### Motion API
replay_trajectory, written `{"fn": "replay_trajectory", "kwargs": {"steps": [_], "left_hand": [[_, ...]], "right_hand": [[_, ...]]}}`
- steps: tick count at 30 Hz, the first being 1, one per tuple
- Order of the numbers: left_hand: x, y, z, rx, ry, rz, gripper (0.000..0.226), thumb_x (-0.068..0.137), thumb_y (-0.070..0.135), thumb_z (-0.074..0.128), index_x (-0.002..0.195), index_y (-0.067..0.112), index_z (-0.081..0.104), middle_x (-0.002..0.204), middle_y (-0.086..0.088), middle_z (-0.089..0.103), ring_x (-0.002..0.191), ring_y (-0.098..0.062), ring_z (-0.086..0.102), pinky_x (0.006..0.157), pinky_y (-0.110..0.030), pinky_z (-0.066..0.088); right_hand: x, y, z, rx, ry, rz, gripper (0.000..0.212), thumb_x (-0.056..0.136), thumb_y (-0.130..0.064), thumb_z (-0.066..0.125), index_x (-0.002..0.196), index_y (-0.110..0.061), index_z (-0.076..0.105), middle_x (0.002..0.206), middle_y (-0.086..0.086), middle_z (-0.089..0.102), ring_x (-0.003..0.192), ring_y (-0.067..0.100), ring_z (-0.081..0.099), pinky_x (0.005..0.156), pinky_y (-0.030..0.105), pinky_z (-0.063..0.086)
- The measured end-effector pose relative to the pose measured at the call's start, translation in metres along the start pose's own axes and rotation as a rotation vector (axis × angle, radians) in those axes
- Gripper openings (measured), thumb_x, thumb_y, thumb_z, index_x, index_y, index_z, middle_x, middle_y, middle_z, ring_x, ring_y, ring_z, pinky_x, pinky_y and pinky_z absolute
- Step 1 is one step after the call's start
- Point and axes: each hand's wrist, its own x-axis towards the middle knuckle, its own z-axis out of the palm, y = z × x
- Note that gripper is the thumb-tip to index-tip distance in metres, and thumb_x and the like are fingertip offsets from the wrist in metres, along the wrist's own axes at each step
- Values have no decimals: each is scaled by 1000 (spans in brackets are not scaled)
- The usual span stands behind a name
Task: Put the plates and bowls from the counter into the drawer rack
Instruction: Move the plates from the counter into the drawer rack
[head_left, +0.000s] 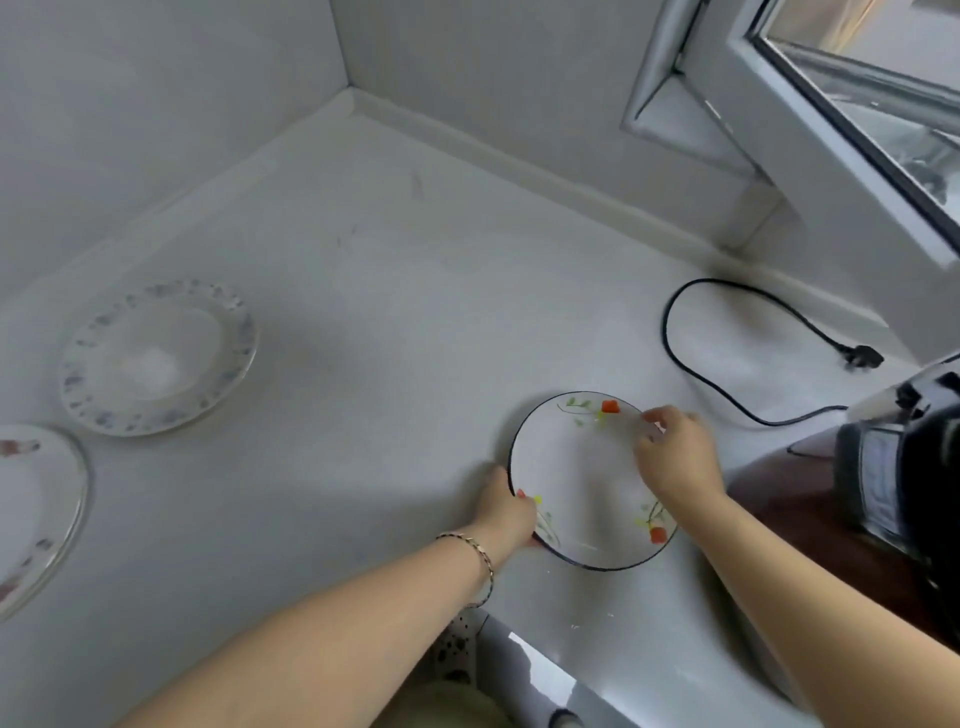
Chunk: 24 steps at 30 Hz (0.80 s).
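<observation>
On the counter, one plate sits at five o'clock, between both hands. Two more plates lie at nine o'clock; a cable loops at three.

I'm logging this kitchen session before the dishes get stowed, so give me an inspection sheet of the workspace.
Surface: pale grey counter, faint smudges near the back.
Job's things: flowered plate in front; blue-patterned plate at left, apparently with a bowl in it; third plate cut off by the left edge. Drawer rack not in view.
Clutter: dark appliance at right.
Grippers: left hand and right hand grip the flowered plate's rim on opposite sides.
Cables: black cord, plug lying loose.
Surroundings: corner walls, open window.
</observation>
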Motion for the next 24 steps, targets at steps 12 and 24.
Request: {"fn": "replay_trajectory", "kwargs": {"steps": [12, 24], "left_hand": [[-134, -72, -97, -78, 229, 123, 22, 94, 3, 48, 110, 19, 47, 117, -10, 61, 104, -31, 64, 70, -34, 61], [-311, -267, -64, -465, 599, 48, 24, 90, 7, 57, 99, 29, 52, 96, 3, 67, 89, -20, 68, 71, -36, 61]], "right_hand": [[-88, -6, 10, 52, -592, -313, 39, 92, -25, 50, 131, -18, 47, 106, 3, 61, 93, 20, 55, 80, 26, 42], [-255, 53, 31, -60, -921, -629, 34, 88, -5, 52, 121, -13, 56, 102, 7, 66, 95, 28, 64, 84, 38, 55]]}}
